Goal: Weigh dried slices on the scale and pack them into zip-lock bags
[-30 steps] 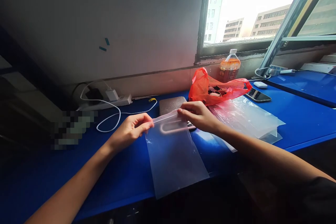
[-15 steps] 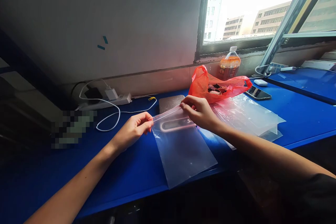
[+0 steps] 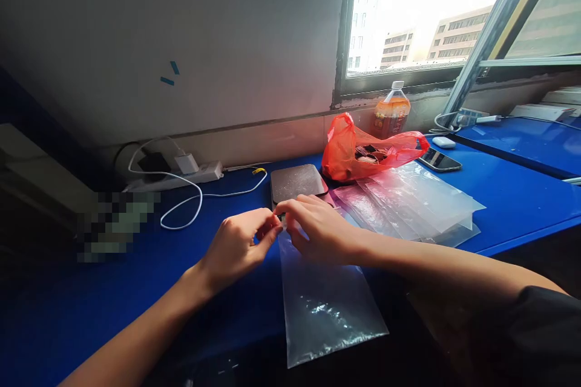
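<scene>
A clear plastic bag [image 3: 331, 308] hangs down from my two hands, its lower part shiny and reaching past the front edge of the blue table. My left hand [image 3: 242, 245] pinches the bag's upper left corner. Right up against those fingertips, my right hand [image 3: 318, 230] has its thumb and forefinger bent onto the same corner and covers most of the bag's top edge. What exactly lies between the fingertips is hidden. Just behind the hands sits a flat, square grey-topped device [image 3: 297, 184]. To the right, several similar clear bags [image 3: 417, 205] lie overlapped.
A red plastic bag [image 3: 345, 148] with dark small things inside stands behind the clear bags. Beyond it is a drink bottle [image 3: 393, 112]. A phone [image 3: 440, 159] and a white case [image 3: 443, 142] lie right. At left are a power strip [image 3: 209, 172] and white cable [image 3: 200, 199].
My right hand has slid left along the bag's top edge to meet my left hand at the corner. The bag has come lower and nearer, uncovering more of the grey device.
</scene>
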